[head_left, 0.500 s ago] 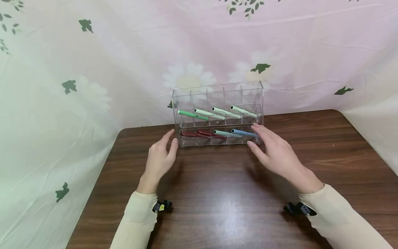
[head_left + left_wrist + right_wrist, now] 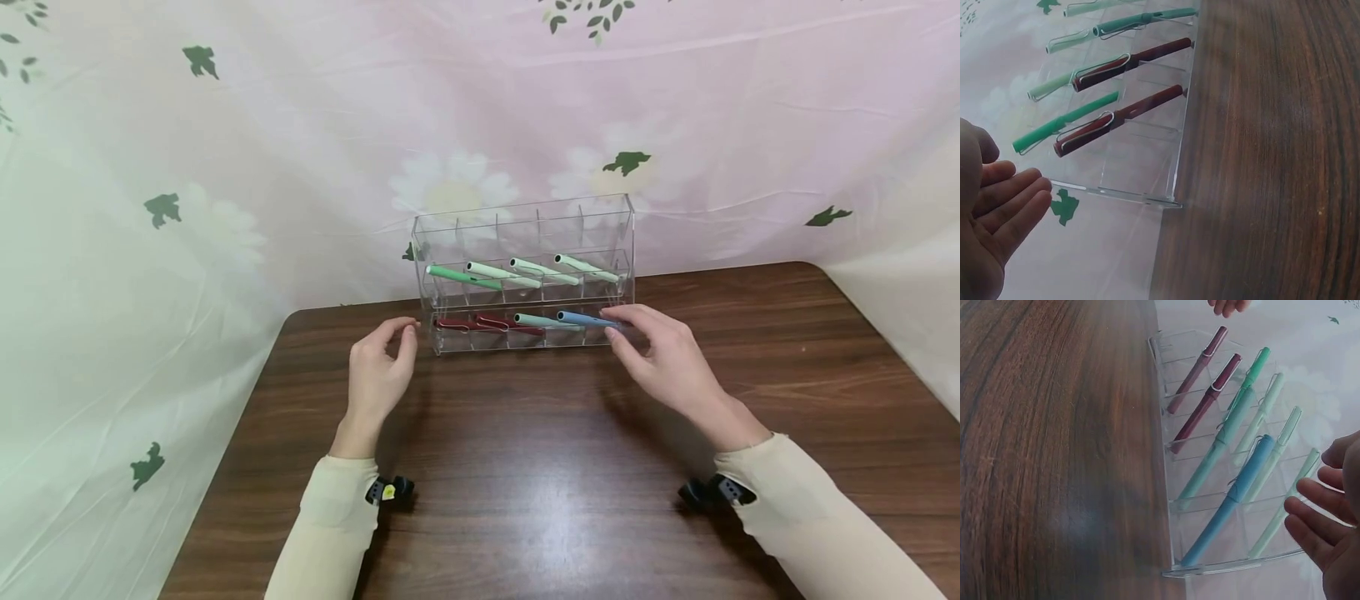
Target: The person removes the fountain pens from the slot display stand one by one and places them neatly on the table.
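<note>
A clear acrylic pen rack (image 2: 525,305) stands at the back of the table with slanted pens in two rows. Its lower row holds two dark red pens (image 2: 1102,67), a teal pen (image 2: 1215,450) and a blue pen (image 2: 1235,495). Behind them lie a bright green pen (image 2: 463,277) and three pale green pens (image 2: 534,271). My left hand (image 2: 378,371) hovers just off the rack's left end, its fingers loosely bent and holding nothing. At the right end, my right hand (image 2: 671,362) has relaxed fingers (image 2: 1319,519) beside the blue pen, with nothing gripped.
Brown wood-grain table (image 2: 517,467) stretches in front of the rack. A pale cloth backdrop (image 2: 322,167) with flowers and green leaves hangs right behind it and at both sides. Each sleeve cuff carries a small black wrist camera (image 2: 393,492).
My left hand has drawn slightly away to the left, thumb and forefinger closer together. The right hand's fingertips have lowered slightly near the blue pen. The pens and rack stay put.
</note>
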Motion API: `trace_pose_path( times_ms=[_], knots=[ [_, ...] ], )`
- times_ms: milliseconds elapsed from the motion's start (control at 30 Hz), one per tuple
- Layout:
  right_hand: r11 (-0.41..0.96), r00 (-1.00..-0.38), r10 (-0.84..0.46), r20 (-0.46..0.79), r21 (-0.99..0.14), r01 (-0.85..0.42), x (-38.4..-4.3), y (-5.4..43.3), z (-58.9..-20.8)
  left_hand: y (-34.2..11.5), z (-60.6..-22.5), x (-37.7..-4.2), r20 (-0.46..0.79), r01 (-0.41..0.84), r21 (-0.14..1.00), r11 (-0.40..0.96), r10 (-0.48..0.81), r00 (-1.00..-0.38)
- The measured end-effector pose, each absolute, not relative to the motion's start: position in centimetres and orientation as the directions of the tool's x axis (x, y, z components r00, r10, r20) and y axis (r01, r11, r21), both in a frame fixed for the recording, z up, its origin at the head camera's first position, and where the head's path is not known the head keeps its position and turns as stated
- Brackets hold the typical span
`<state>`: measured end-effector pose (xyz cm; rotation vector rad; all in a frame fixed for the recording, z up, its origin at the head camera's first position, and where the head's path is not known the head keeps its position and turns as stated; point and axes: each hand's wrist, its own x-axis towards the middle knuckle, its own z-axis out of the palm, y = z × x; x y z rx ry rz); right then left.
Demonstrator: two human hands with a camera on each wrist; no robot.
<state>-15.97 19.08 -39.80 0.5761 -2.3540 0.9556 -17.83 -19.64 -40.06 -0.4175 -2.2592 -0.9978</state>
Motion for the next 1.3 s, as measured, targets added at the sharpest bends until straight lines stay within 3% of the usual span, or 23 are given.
trace_pose_path(
  times_ms=[200,600,1033,1300],
  knots=[
    [0.626,-0.762,-0.155,0.629,-0.534,-0.569,-16.8,18.8,-40.1,-19.6,-40.2,-18.5,0.587,0.441,0.630,0.639,-0.020,-0.809],
    [0.601,-0.805,-0.091,0.587,-0.612,-0.514,-18.4,18.3,-41.3,-19.9,-41.3,-20.0,0.370,0.263,0.771,0.580,-0.071,-0.926],
    [0.617,-0.825,-0.117,0.553,-0.610,-0.497,-19.6,17.2,-42.0,-19.7,-42.7,-22.1,0.190,0.154,0.844,0.514,-0.018,-0.982],
    [0.620,-0.847,-0.128,0.515,-0.625,-0.474,-20.2,17.0,-42.7,-19.4,-43.1,-22.6,0.179,0.152,0.856,0.494,-0.008,-0.984]
  ],
)
